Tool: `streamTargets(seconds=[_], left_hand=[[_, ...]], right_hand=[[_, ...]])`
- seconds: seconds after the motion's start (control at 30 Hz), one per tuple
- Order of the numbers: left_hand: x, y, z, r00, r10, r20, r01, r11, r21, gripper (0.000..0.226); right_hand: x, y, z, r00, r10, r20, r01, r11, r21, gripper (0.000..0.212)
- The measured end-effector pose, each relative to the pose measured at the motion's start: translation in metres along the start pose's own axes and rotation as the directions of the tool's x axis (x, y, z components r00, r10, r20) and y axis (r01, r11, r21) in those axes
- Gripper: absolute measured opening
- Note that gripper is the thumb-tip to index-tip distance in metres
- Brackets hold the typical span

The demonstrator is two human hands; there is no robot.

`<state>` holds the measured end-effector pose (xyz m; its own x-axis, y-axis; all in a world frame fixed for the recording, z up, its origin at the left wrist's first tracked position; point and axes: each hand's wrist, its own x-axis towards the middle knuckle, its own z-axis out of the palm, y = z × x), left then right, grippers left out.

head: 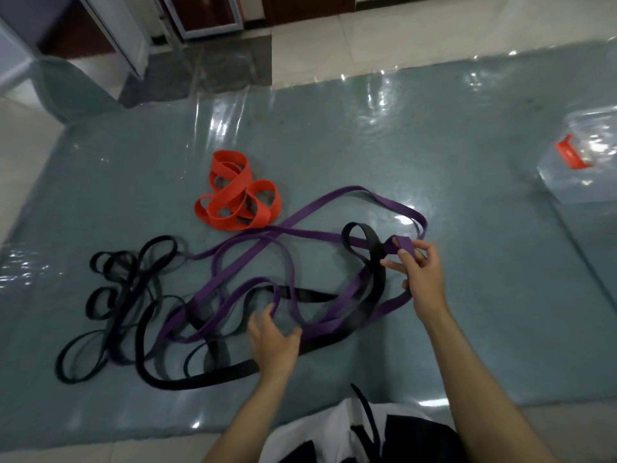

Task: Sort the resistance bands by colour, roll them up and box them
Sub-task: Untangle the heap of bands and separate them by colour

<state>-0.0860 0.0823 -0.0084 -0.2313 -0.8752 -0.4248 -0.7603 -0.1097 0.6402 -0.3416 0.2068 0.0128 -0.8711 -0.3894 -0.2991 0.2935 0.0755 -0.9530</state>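
Note:
A tangle of purple bands (pixel 317 232) and black bands (pixel 377 295) lies on the grey-green mat (pixel 434 135) in front of me. My right hand (pixel 422 279) pinches a folded end of a purple band next to a black loop (pixel 359 235). My left hand (pixel 275 342) grips a purple loop low in the tangle. Thinner black bands (pixel 117 295) are heaped at the left. Orange bands (pixel 238 195) sit bunched beyond the tangle. A clear plastic box (pixel 581 162) with an orange latch stands at the far right.
The mat is covered by shiny plastic film and lies on a tiled floor (pixel 334 38). Furniture legs and a cabinet (pixel 200 15) stand at the back left. My lap, in white and black clothing (pixel 350 436), is at the bottom edge.

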Motion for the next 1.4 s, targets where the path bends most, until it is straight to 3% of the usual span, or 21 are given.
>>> streamTargets(seconds=[0.07,0.1,0.17,0.27,0.37,0.43,0.53,0.67,0.73,0.83,0.9,1.0,1.13,1.3,1.4], left_hand=[[-0.004,0.009,0.01,0.955,0.262,0.141,-0.277,0.955,0.106,0.045],[-0.005,0.012,0.016,0.91,0.325,0.258,-0.368,0.919,0.143,0.035],[-0.004,0.016,0.025,0.829,0.344,0.441,-0.483,0.838,0.256,0.029],[0.011,0.018,0.034,0.829,0.335,0.447,-0.538,0.698,0.473,0.031],[0.025,0.022,0.037,0.813,0.365,0.453,-0.576,0.617,0.536,0.034],[0.028,0.024,0.037,0.79,0.396,0.469,-0.612,0.57,0.549,0.035],[0.029,0.027,0.033,0.806,0.467,0.365,-0.592,0.609,0.527,0.041],[0.036,0.041,0.024,0.824,0.523,0.217,-0.56,0.699,0.445,0.049],[0.044,0.052,0.02,0.822,0.528,0.212,-0.566,0.718,0.405,0.049],[0.056,0.068,0.013,0.8,0.543,0.255,-0.6,0.711,0.367,0.05],[0.065,0.075,0.012,0.781,0.559,0.278,-0.624,0.698,0.351,0.051],[0.081,0.082,0.014,0.778,0.563,0.277,-0.628,0.712,0.316,0.051],[0.103,0.098,0.013,0.84,0.485,0.244,-0.536,0.811,0.235,0.05],[0.13,0.123,0.009,0.865,0.464,0.191,-0.494,0.855,0.158,0.051],[0.14,0.138,0.007,0.847,0.492,0.203,-0.52,0.845,0.121,0.051]], right_hand=[[-0.003,0.01,-0.005,0.997,0.068,-0.03,-0.068,0.998,-0.007,0.02],[-0.004,0.015,-0.007,0.993,0.107,-0.053,-0.108,0.994,-0.02,0.02],[-0.005,0.024,-0.015,0.977,0.184,-0.111,-0.192,0.979,-0.073,0.023],[-0.008,0.033,-0.028,0.961,0.203,-0.189,-0.244,0.942,-0.231,0.049],[-0.013,0.036,-0.037,0.972,-0.075,-0.225,-0.08,0.79,-0.608,0.046],[-0.013,0.033,-0.037,0.951,-0.276,-0.142,0.097,0.701,-0.707,0.029],[-0.008,0.027,-0.024,0.947,-0.322,0.025,0.26,0.716,-0.648,0.019],[0.008,0.036,0.006,0.973,-0.117,0.201,0.227,0.66,-0.716,0.039],[0.019,0.042,0.02,0.983,-0.014,0.184,0.148,0.654,-0.742,0.059],[0.036,0.047,0.037,0.999,-0.022,0.032,0.038,0.688,-0.724,0.072],[0.045,0.048,0.045,0.999,-0.022,-0.034,-0.01,0.688,-0.725,0.07],[0.059,0.053,0.046,0.999,0.026,-0.038,-0.045,0.693,-0.719,0.05],[0.059,0.057,0.031,0.998,0.012,-0.063,-0.045,0.832,-0.552,0.034],[0.03,0.069,0.0,0.991,-0.075,0.107,0.112,0.909,-0.401,0.044],[0.032,0.065,-0.01,0.963,-0.131,0.234,0.221,0.884,-0.412,0.041]])
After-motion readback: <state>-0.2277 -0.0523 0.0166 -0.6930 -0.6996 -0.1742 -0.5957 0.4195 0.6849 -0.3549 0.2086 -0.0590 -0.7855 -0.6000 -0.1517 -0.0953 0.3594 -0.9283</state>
